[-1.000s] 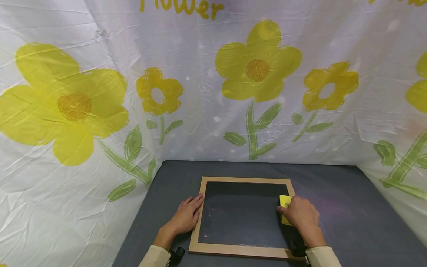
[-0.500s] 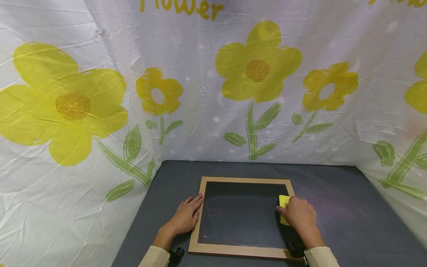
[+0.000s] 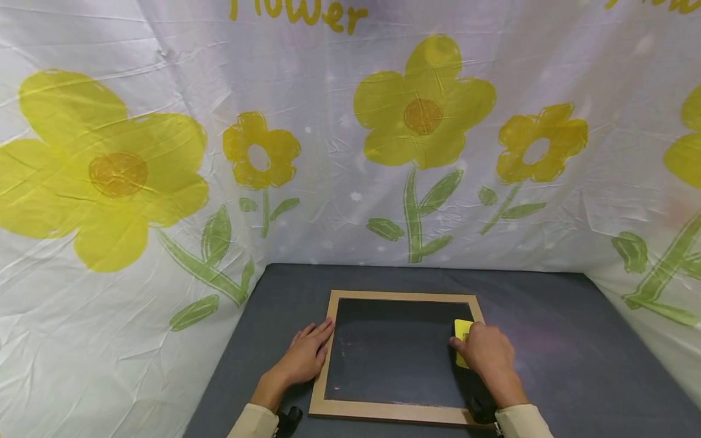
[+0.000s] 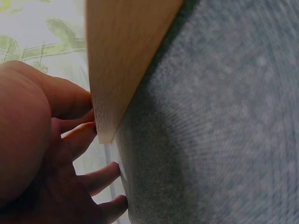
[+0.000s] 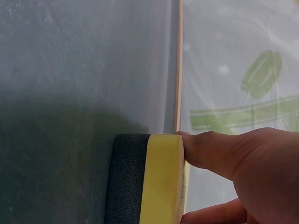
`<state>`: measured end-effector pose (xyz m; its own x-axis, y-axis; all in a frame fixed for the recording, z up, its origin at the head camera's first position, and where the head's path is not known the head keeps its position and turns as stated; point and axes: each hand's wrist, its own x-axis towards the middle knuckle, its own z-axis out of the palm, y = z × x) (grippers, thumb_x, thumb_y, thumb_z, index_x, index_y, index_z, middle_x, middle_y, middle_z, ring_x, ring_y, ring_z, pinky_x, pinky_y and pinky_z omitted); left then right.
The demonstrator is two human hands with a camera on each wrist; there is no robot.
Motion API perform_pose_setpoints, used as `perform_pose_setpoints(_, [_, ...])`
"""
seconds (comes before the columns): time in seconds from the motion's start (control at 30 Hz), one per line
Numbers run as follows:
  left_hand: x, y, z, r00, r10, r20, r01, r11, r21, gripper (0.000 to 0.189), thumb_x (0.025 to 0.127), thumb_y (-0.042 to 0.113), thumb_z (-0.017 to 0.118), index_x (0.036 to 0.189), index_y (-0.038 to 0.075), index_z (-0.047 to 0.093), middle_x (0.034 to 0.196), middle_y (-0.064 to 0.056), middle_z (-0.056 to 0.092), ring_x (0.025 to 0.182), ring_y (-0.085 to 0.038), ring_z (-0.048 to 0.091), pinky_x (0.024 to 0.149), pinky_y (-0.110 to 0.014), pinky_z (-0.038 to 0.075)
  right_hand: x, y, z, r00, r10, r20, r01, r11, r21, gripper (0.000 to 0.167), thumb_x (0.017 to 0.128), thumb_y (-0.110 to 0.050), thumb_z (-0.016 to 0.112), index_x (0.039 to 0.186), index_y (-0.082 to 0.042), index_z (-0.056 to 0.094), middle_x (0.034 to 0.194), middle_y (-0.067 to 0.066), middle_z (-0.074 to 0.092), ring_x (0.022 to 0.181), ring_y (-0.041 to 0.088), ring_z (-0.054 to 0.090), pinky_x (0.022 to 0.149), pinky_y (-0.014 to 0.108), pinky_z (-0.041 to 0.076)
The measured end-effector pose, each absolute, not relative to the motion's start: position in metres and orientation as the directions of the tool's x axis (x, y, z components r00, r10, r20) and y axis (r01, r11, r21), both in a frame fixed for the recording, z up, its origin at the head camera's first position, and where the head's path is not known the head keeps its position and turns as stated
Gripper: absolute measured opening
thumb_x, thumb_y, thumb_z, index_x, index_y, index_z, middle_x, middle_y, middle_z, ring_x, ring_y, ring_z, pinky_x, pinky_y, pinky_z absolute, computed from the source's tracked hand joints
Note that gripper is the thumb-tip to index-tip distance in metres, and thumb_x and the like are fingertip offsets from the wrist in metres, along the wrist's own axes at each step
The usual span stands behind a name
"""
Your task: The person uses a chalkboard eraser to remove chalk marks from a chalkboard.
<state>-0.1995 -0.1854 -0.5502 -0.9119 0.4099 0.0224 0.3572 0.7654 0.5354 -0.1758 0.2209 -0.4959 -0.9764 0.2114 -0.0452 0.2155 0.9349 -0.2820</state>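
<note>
A small chalkboard in a light wooden frame lies flat on a dark grey cloth. My right hand holds a yellow blackboard eraser over the board's right side. In the right wrist view the dark felt side of the eraser is against the board, with my thumb at its yellow edge. At the frame's left side, my left hand rests with fingers extended, touching the wood. The left wrist view has thumb and fingers at the frame's edge, other fingertips on the cloth.
Faint chalk smudges and a tiny pink speck mark the board's left part. The grey cloth spreads around the board. White sheets with printed yellow flowers rise behind and at both sides.
My right hand has slid slightly left with the eraser, away from the board's right edge. The left hand stays in place.
</note>
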Motion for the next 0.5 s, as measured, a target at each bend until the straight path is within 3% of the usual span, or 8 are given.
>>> perform_pose_setpoints(0.5, [-0.2017, -0.1851, -0.552, -0.909, 0.416, 0.024, 0.365, 0.768, 0.526, 0.058, 0.109, 0.006, 0.061, 0.165, 0.004, 0.049, 0.176, -0.014, 0.041, 0.158, -0.055, 0.037, 0.124, -0.081, 0.025, -0.1797, 0.215, -0.4997, -0.98, 0.199, -0.021, 0.197, 0.94, -0.279, 0.056, 0.092, -0.048, 0.084, 0.089, 0.005, 0.068, 0.073, 0.013, 0.062, 0.063, 0.03, 0.06, 0.053, 0.045, 0.051])
